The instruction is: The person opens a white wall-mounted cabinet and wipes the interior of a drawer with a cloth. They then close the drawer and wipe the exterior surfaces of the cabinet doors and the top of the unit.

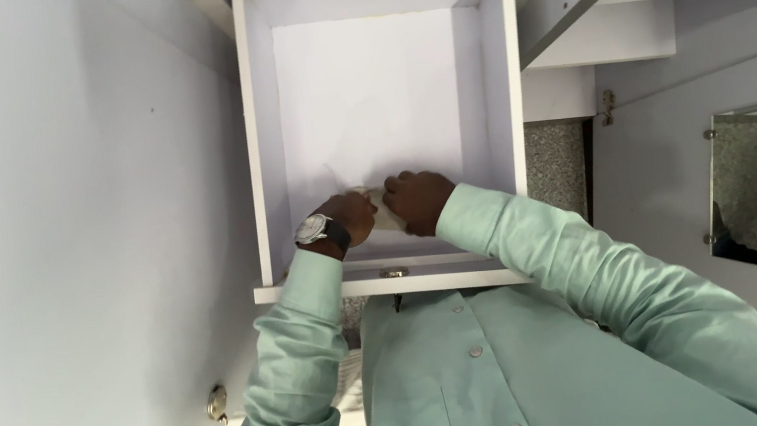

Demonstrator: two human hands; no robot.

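Two hands, one white cloth, one open drawer

Left hand (349,218) and right hand (417,201) meet, fingers grasping the white cloth (382,210) at the drawer's (261,140) 6 o'clock end; bare floor runs toward 12 o'clock, walls at 3 and 9, one wristwatch (313,229) on the left.

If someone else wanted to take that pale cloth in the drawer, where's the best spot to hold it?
Probably the small strip of the white cloth showing between the left hand and right hand, reached from above through the open drawer top; both hands cover the rest.
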